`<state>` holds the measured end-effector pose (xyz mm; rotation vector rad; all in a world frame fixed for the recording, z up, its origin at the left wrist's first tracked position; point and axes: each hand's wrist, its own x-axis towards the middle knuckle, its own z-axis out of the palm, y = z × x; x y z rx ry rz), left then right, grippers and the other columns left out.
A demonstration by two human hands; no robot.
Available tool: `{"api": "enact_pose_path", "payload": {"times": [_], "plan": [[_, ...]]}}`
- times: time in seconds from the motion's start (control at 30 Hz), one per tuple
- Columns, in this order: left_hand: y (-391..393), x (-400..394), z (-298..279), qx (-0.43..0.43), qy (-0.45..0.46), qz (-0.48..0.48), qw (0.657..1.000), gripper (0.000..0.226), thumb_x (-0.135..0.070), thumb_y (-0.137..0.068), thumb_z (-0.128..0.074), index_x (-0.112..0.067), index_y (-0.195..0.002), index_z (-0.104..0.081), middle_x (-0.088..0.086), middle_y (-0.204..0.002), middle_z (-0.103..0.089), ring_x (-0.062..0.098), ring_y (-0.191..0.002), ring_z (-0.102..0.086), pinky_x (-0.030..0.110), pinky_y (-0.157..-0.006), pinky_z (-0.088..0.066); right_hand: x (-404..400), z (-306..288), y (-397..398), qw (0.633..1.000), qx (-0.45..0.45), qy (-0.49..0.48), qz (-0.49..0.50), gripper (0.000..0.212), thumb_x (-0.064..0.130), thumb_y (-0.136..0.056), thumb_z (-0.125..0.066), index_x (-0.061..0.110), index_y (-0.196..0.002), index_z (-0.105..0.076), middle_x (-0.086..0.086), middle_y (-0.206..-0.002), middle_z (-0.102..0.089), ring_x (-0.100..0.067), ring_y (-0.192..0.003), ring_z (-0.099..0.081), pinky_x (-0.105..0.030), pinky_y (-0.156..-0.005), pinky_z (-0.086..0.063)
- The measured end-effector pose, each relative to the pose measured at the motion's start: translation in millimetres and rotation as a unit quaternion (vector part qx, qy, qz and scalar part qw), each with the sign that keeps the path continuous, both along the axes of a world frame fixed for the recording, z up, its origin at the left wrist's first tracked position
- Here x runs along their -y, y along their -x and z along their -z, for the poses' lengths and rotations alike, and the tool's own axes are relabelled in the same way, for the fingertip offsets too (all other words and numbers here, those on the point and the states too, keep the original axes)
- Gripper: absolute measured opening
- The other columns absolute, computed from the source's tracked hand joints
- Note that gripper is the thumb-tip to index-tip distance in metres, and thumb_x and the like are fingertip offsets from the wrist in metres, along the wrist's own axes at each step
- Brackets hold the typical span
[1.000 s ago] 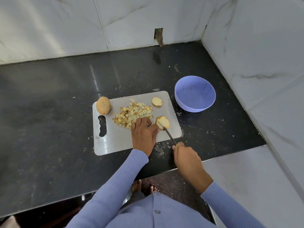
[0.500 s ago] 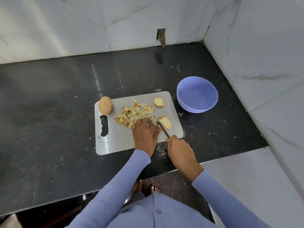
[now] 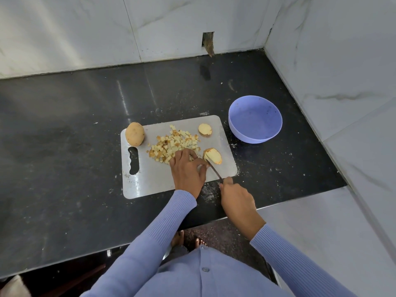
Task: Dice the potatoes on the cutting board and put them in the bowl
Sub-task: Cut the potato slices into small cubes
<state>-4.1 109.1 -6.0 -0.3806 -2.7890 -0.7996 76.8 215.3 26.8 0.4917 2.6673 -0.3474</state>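
Your right hand (image 3: 236,198) grips a knife (image 3: 214,170), its blade on a potato piece (image 3: 213,155) on the cutting board (image 3: 150,179). Your left hand (image 3: 188,171), fingers curled, rests on the diced potato (image 3: 173,144). The bowl (image 3: 255,118) sits just beside the board.

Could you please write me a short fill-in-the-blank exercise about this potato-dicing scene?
1. The right hand grips a ____ whose blade meets the potato slice.
2. The purple bowl holds ____ potato cubes.
3. The whole potato sits at the cutting board's far ____ corner.
4. The left hand rests beside the pile of ____ potato.

Missing words: knife; no; left; diced
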Motion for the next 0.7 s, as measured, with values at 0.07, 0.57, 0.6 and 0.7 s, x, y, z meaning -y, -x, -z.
{"api": "enact_pose_path", "payload": {"times": [0.07, 0.57, 0.6, 0.7], "plan": [[0, 0, 0, -0.003, -0.003, 0.003, 1.0, 0.011, -0.016, -0.065, -0.083, -0.021, -0.069, -0.074, 0.001, -0.086, -0.058, 0.021, -0.087, -0.044, 0.029, -0.075, -0.022, -5, -1, -10, 1.0, 0.007, 0.001, 0.002, 0.022, 0.025, -0.105, -0.028, 0.01, -0.112, -0.041, -0.01, -0.101, -0.064, -0.027, -0.093, -0.064, -0.031, -0.065, -0.038], [68, 3, -28, 0.096, 0.188, 0.382, 0.9, 0.06, -0.01, -0.087, -0.062, -0.02, -0.142, -0.04, -0.005, -0.15, -0.033, 0.016, -0.141, -0.024, 0.029, -0.114, -0.007, -51, -6, -28, 0.993, -0.043, 0.08, 0.077, 0.033, 0.037, -0.103, -0.031, 0.011, -0.102, -0.052, 0.0, -0.076, -0.055, -0.016, -0.072, -0.059, -0.033, -0.068, -0.052], [74, -1, -31, 0.104, 0.214, 0.417, 0.877, 0.057, -0.008, -0.09, -0.058, -0.021, -0.142, -0.04, -0.006, -0.15, -0.032, 0.014, -0.142, -0.023, 0.026, -0.114, -0.006, -53, -6, -27, 0.992, -0.048, 0.082, 0.08, 0.033, 0.036, -0.103, -0.031, 0.011, -0.101, -0.052, 0.001, -0.074, -0.053, -0.015, -0.07, -0.057, -0.031, -0.065, -0.049], [81, -8, -34, 0.15, 0.253, 0.444, 0.847, 0.045, -0.01, -0.094, -0.053, -0.023, -0.137, -0.049, -0.01, -0.147, -0.039, 0.016, -0.138, -0.03, 0.022, -0.111, -0.014, -53, -6, -23, 0.991, -0.048, 0.093, 0.09, 0.031, 0.036, -0.103, -0.032, 0.012, -0.101, -0.052, 0.001, -0.074, -0.053, -0.014, -0.069, -0.056, -0.028, -0.064, -0.048]]}}
